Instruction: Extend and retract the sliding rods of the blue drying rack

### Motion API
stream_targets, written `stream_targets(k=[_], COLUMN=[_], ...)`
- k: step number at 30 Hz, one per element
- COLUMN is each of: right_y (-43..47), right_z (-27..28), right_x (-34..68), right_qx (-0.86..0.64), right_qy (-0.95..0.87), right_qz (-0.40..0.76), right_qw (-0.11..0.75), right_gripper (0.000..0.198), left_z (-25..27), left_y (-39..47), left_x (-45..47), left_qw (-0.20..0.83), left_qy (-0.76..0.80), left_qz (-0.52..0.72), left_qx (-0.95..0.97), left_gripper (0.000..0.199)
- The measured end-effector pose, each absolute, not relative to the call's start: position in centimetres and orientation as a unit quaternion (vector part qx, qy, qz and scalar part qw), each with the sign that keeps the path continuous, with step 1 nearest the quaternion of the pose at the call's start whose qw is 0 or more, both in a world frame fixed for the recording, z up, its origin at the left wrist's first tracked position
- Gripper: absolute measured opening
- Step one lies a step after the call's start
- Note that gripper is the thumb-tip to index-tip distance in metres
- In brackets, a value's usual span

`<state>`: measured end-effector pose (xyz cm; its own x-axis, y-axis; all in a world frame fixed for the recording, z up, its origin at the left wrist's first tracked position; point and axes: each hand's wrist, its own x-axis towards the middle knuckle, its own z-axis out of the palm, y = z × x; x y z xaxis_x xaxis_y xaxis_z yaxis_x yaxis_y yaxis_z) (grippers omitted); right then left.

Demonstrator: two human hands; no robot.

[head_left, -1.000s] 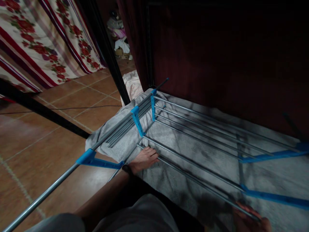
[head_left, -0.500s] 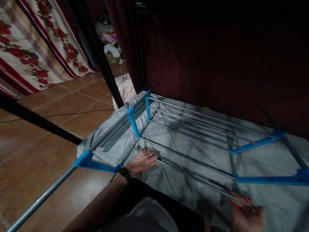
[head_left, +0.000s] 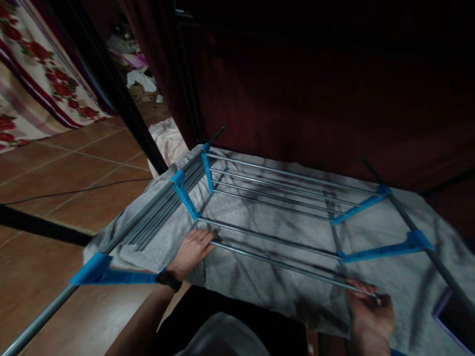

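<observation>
A grey metal rod (head_left: 282,265) lies across the front of a partly assembled rack of grey tubes. My left hand (head_left: 193,248) is closed over the rod's left end, beside a blue plastic bracket (head_left: 187,200). At the rod's right end, the fingers of my right hand (head_left: 369,311) are wrapped round it, and the tip shows by the thumb. Behind it, several parallel rods (head_left: 267,236) run between the left brackets and the blue brackets (head_left: 386,249) on the right. Another blue bracket (head_left: 100,272) sits on the left tube, near my left wrist.
Loose grey rods (head_left: 163,210) lie bundled on the grey blanket (head_left: 256,296) under the rack. Black posts (head_left: 122,94) stand at the left. A dark red curtain (head_left: 282,109) hangs behind. At the right edge lies a dark flat object with a purple rim (head_left: 451,316).
The view has turned right, so everything sits further left. My left hand has slid to the rod's left end and now covers it. My right hand keeps its hold at the right end.
</observation>
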<state>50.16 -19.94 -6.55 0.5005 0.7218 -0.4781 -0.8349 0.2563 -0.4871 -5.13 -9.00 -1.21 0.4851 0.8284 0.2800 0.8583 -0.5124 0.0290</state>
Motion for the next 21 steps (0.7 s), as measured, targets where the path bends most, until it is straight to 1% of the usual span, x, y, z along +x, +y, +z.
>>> stream_targets(k=[3, 5, 7, 11, 15, 18, 21], right_y=[-19.3, -18.7, -18.2, -17.8, -17.4, -17.0, -16.5], right_z=[-6.5, -6.2, -5.8, -5.0, -4.7, -4.7, -4.9], right_x=[48.9, 47.8, 46.9, 46.0, 46.0, 46.1, 45.8], right_qx=[-0.374, -0.371, -0.358, -0.309, -0.277, -0.264, -0.272], right_qy=[0.053, 0.04, 0.028, 0.075, 0.06, 0.069, 0.055], right_qz=[0.463, 0.442, 0.436, 0.426, 0.421, 0.416, 0.414], right_qw=[0.802, 0.816, 0.825, 0.847, 0.862, 0.868, 0.867], right_gripper=[0.013, 0.016, 0.015, 0.012, 0.012, 0.015, 0.018], left_z=[-1.2, -1.3, -1.5, -1.9, -2.6, -3.1, -3.5], left_y=[-8.8, -8.6, -8.5, -8.2, -7.6, -7.5, -7.6], left_x=[-5.1, -4.9, -4.9, -5.2, -5.6, -5.8, -5.9], left_qw=[0.051, 0.031, 0.003, -0.049, -0.085, -0.068, -0.022], left_qy=[-0.536, -0.565, -0.582, -0.615, -0.645, -0.648, -0.629], left_qz=[-0.091, -0.05, -0.015, 0.023, 0.062, 0.083, 0.033], left_qx=[-0.838, -0.823, -0.813, -0.787, -0.757, -0.754, -0.776], left_gripper=[0.029, 0.028, 0.03, 0.038, 0.039, 0.043, 0.048])
